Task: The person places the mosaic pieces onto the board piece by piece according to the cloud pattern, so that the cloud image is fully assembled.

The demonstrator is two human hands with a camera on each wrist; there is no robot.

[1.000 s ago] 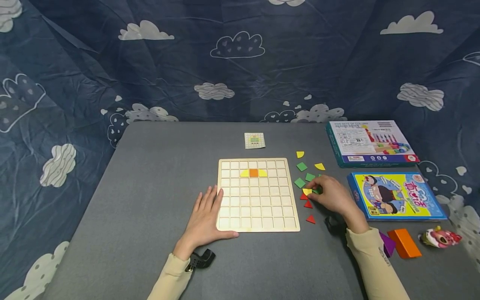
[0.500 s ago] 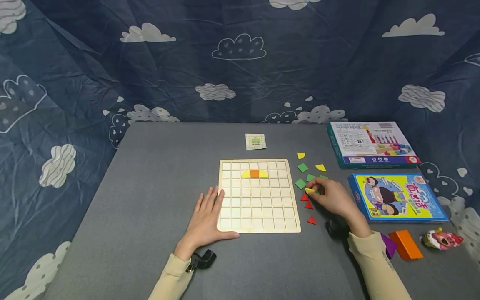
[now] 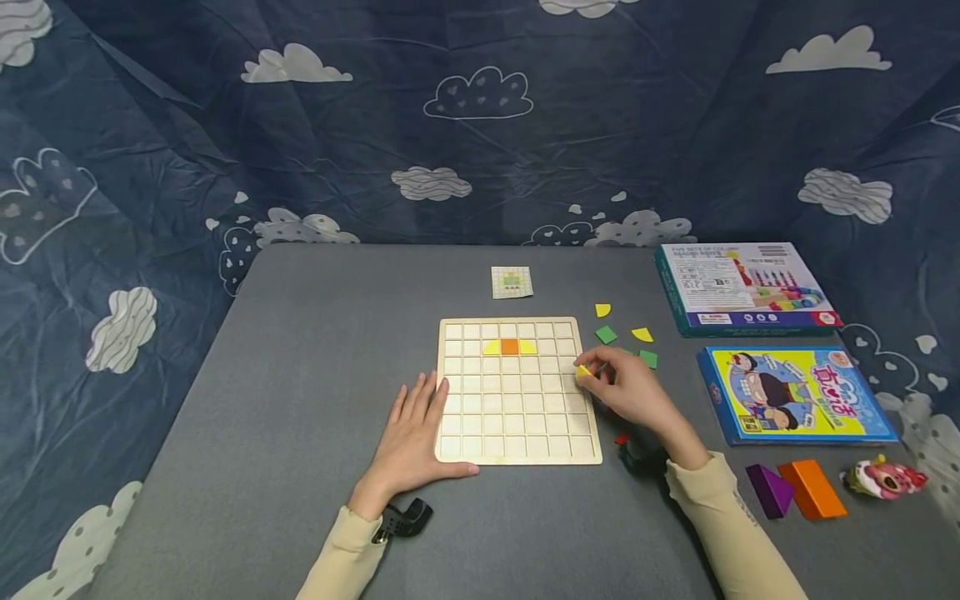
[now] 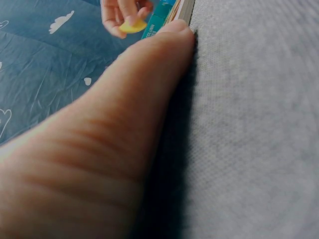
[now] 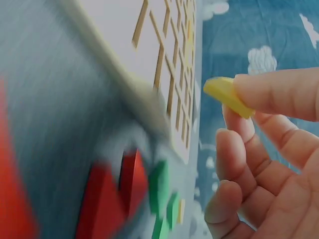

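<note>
Evidently, the left hand (image 3: 408,437) steadied a grid board (image 3: 504,425) while the right hand (image 3: 628,390) pinched a yellow piece (image 5: 224,94).
Nearest, the left fingers lay outstretched along the board's left side, probably to keep it from sliding. Well apart from them, at the board's right edge, the yellow piece sat between right thumb and fingertips, likely because so small a tile suited a pinch. Farther off, an orange square (image 3: 510,347) filled a cell between two yellow tiles (image 3: 528,347), loose green tiles (image 3: 606,335) lay right of the board, and a patterned card (image 3: 512,282) lay beyond it.
</note>
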